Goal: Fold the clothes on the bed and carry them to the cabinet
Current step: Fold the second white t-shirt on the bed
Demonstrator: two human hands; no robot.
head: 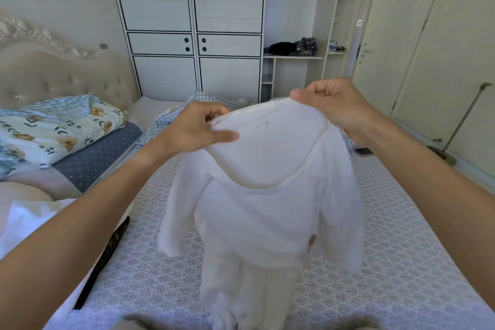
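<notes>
Both hands grasp one white garment (270, 196) by its neckline, held up above the bed (401, 249) at frame centre. Left hand (192, 126): fingers curled, thumb extended, pinching the neckline's left side. Right hand (332, 104): fingers curled over the neckline's upper right edge. The neck opening is stretched between the two hands and faces the camera; the garment's long axis runs vertically, neckline at top, body hanging toward the lower edge of the frame. Two sleeves hang down, one on each side of the body. A few small dark specks show inside the neckline, and one small brown mark lies low on the right of the body.

Bed: patterned grey-white cover, running from the lower frame up to the cabinet (192, 30). One checked blue-white cloth (160, 123) lies on the bed behind the left hand, and one white cloth (29, 222) at the lower left, with a dark strip-like item (107, 254) beside it. One floral quilt (53, 126) is folded on a blue dotted pillow (96, 158) at the left, before a tufted headboard (61, 75). Cabinet: white, two door columns with dark trim, upper centre. An open shelf (292, 57) at its right carries dark folded items. One small dark flat object (363, 151) lies at the bed's right edge. One door (401, 35) stands at upper right.
</notes>
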